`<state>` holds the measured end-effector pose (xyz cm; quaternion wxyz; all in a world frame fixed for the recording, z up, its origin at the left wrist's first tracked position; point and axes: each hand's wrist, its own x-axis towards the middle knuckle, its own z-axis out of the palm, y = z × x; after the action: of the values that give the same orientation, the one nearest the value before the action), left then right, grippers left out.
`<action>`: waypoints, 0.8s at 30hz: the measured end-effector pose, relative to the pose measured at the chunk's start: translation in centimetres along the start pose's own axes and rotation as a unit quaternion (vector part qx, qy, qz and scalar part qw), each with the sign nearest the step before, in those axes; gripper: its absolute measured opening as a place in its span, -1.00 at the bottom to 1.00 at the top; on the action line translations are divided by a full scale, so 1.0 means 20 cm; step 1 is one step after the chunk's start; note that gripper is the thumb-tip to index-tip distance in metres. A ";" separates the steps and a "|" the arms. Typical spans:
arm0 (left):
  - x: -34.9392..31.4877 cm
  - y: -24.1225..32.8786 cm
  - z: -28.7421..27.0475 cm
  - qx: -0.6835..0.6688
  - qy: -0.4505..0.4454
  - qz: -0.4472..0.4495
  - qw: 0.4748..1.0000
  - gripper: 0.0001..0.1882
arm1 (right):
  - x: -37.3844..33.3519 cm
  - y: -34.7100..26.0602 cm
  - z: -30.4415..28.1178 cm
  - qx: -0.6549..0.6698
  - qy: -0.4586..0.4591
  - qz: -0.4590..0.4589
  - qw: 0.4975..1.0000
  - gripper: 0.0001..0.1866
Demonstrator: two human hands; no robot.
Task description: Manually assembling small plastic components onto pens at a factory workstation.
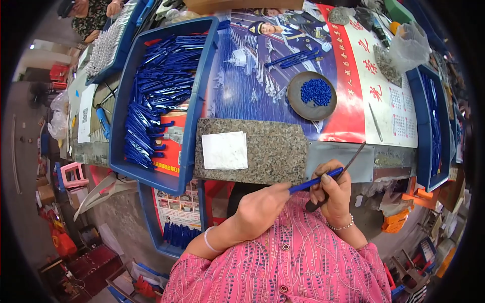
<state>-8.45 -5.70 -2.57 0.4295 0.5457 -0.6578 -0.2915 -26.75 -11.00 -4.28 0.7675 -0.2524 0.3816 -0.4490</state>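
Note:
My left hand (pixel 265 209) is closed round one end of a slim blue plastic piece (pixel 307 184), held just beyond the near edge of the bench. The fingertips of my right hand (pixel 331 188) meet the other end of it. Gripped in that same right hand is a thin tool with a dark handle (pixel 312 206), its narrow metal shaft (pixel 357 154) pointing up and away. In front of my hands lies a speckled stone slab (pixel 275 151) with a folded white paper (pixel 225 150) on it. A round dish (pixel 298 112) holds small blue beads (pixel 316 93).
To the left, a large blue tray (pixel 117 136) holds many slim blue pieces (pixel 166 70). More blue pieces (pixel 298 58) lie on the poster (pixel 242 101). Another blue tray (pixel 422 131) stands right, near a metal rod (pixel 376 122). Another person's hand (pixel 114 8) shows at far left.

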 end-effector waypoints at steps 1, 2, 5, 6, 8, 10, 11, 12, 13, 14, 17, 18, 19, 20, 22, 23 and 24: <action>0.00 -0.02 -0.01 0.038 0.003 0.096 0.995 -0.81 | 0.00 0.00 0.00 0.000 -0.004 -0.001 1.000 -0.79; 0.01 -0.03 -0.03 0.076 0.004 0.190 0.979 -0.81 | 0.00 0.01 0.01 0.009 -0.023 0.015 1.000 -0.76; 0.02 -0.02 -0.05 0.080 -0.013 0.241 0.967 -0.83 | -0.03 0.02 0.03 -0.029 -0.047 0.057 0.997 -0.72; 0.02 -0.02 -0.05 0.084 -0.011 0.262 0.961 -0.84 | -0.04 0.02 0.04 -0.074 -0.051 0.082 0.992 -0.71; 0.03 -0.02 -0.05 0.082 -0.011 0.267 0.960 -0.84 | -0.04 0.02 0.06 -0.075 -0.072 0.091 0.990 -0.72; 0.03 -0.01 -0.05 0.078 -0.010 0.272 0.959 -0.83 | -0.05 0.02 0.07 -0.096 -0.089 0.095 0.987 -0.73; 0.03 -0.01 -0.05 0.083 -0.007 0.271 0.959 -0.84 | -0.05 0.02 0.08 -0.097 -0.088 0.094 0.987 -0.73; 0.03 -0.01 -0.05 0.088 -0.004 0.271 0.958 -0.84 | -0.05 0.02 0.08 -0.100 -0.092 0.086 0.987 -0.74; 0.02 -0.01 -0.05 0.088 -0.004 0.271 0.959 -0.84 | -0.05 0.02 0.08 -0.102 -0.097 0.078 0.987 -0.74; 0.02 -0.01 -0.05 0.091 -0.003 0.270 0.959 -0.84 | -0.05 0.02 0.08 -0.102 -0.097 0.078 0.987 -0.74; 0.02 -0.01 -0.05 0.089 -0.004 0.256 0.962 -0.84 | -0.05 0.03 0.08 -0.105 -0.095 0.077 0.987 -0.75; 0.01 -0.01 -0.06 0.083 -0.006 0.243 0.966 -0.84 | -0.05 0.03 0.09 -0.106 -0.090 0.077 0.987 -0.75; 0.01 -0.01 -0.06 0.083 -0.006 0.244 0.966 -0.84 | -0.05 0.03 0.09 -0.108 -0.084 0.077 0.988 -0.75; 0.00 -0.02 -0.05 0.072 -0.007 0.225 0.972 -0.83 | -0.05 0.03 0.09 -0.108 -0.084 0.077 0.988 -0.75; -0.02 -0.02 -0.05 0.060 -0.008 0.207 0.976 -0.82 | -0.04 0.04 0.09 -0.032 -0.063 0.063 0.995 -0.78; -0.03 -0.02 -0.05 0.050 -0.008 0.172 0.984 -0.81 | -0.04 0.04 0.09 -0.032 -0.062 0.063 0.996 -0.78; -0.03 -0.02 -0.05 0.039 -0.008 0.136 0.990 -0.81 | -0.04 0.03 0.09 -0.009 -0.035 0.056 0.998 -0.79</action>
<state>-7.35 -5.08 -2.63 0.4382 0.4652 -0.7402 -0.2089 -25.23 -9.98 -3.39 0.8019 -0.2532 0.3717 -0.3932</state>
